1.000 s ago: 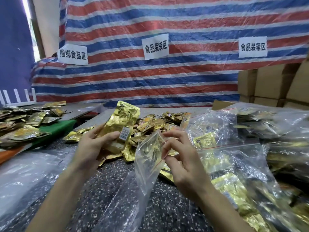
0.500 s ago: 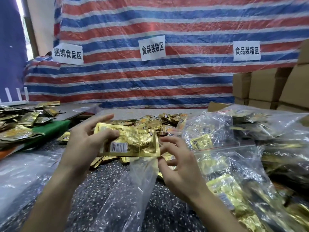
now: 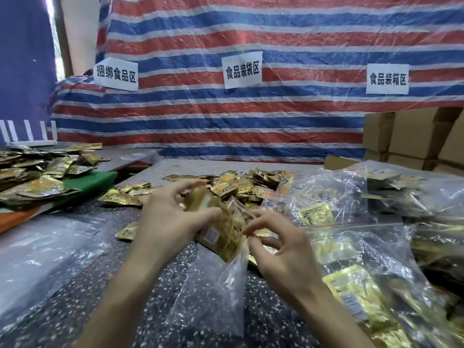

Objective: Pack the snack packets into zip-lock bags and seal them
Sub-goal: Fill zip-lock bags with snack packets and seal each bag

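Observation:
My left hand (image 3: pixel 168 222) grips a stack of gold snack packets (image 3: pixel 221 229), tilted down with its lower end inside the mouth of a clear zip-lock bag (image 3: pixel 216 292). My right hand (image 3: pixel 283 254) pinches the bag's rim at the right side of the opening. The bag hangs down onto the speckled table (image 3: pixel 82 305). A heap of loose gold packets (image 3: pixel 233 184) lies just beyond my hands.
Filled zip-lock bags (image 3: pixel 376 234) are piled along the right side. More gold packets (image 3: pixel 37 177) cover a table at the left. Empty clear bags (image 3: pixel 42 249) lie at the near left. Cardboard boxes (image 3: pixel 414 136) stand at the far right before a striped tarp.
My left hand turned the packet stack from flat to tilted and pushed its end down into the bag's mouth. My right hand stayed on the bag's rim.

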### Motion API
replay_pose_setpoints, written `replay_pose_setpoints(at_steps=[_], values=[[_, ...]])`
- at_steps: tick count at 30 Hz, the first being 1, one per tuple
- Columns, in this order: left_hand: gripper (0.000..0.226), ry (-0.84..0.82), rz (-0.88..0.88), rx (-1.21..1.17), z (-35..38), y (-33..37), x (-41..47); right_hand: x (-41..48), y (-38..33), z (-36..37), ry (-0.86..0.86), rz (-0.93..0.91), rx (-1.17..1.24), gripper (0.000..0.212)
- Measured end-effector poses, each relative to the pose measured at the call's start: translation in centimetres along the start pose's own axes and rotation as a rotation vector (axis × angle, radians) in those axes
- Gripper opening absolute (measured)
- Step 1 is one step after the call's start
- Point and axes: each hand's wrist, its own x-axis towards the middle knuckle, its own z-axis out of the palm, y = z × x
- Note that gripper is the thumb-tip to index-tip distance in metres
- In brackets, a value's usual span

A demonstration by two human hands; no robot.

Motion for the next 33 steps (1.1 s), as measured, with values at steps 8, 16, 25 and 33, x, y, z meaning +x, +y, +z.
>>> replay_pose_setpoints(at_steps=[8, 16, 25, 33], values=[[0.019, 0.14, 0.035, 0.003, 3.4, -2.1, 1.1, 0.1, 0.4, -0.4, 0.134, 0.05, 0.048, 0.026], [0.054, -0.446, -0.671, 0.224, 1.6, -6.7, 2.1, -0.4, 0.2, 0.6, 0.156, 0.076, 0.065, 0.028], [0.054, -1.102, -0.591, -0.26, 0.9, -5.3, 1.4, -0.1, 0.1, 0.3, 0.335, 0.173, 0.165, 0.02], [0.039, -0.701, -0.519, -0.21, 0.9, -4.2, 1.9, 0.0, -0.5, -0.3, 0.218, 0.113, 0.226, 0.028]])
